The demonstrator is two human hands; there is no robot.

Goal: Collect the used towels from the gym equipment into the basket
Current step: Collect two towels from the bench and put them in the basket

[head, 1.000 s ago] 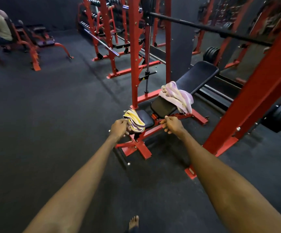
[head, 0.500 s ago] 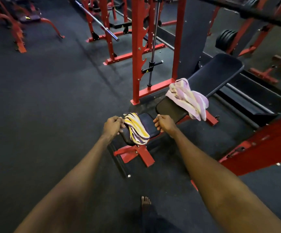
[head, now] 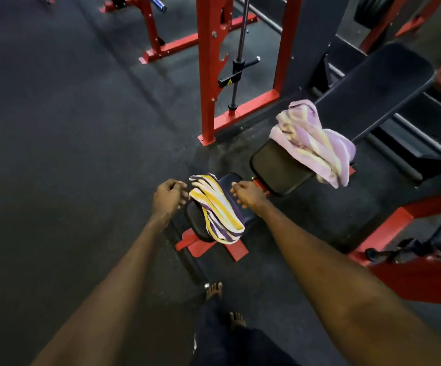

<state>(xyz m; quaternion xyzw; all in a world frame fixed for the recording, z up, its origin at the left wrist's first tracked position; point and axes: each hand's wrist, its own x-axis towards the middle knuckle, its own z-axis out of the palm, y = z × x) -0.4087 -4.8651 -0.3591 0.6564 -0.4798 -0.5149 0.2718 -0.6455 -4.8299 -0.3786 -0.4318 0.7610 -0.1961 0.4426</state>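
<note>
Towels first: a yellow, white and purple striped towel (head: pixel 218 210) lies draped over the small front pad (head: pixel 200 225) of the bench, and a lilac towel (head: pixel 311 141) sits bunched where seat pad (head: pixel 277 167) meets backrest (head: pixel 375 88). Both arms reach out straight. The left hand (head: pixel 167 198) hovers just beside the striped towel, fingers loosely curled, gripping nothing. The right hand (head: pixel 248 194) is at the towel's other side, half closed and empty. Red rack uprights (head: pixel 208 75) stand behind on dark rubber floor (head: pixel 55 128); bare feet (head: pixel 214 290) show below.
</note>
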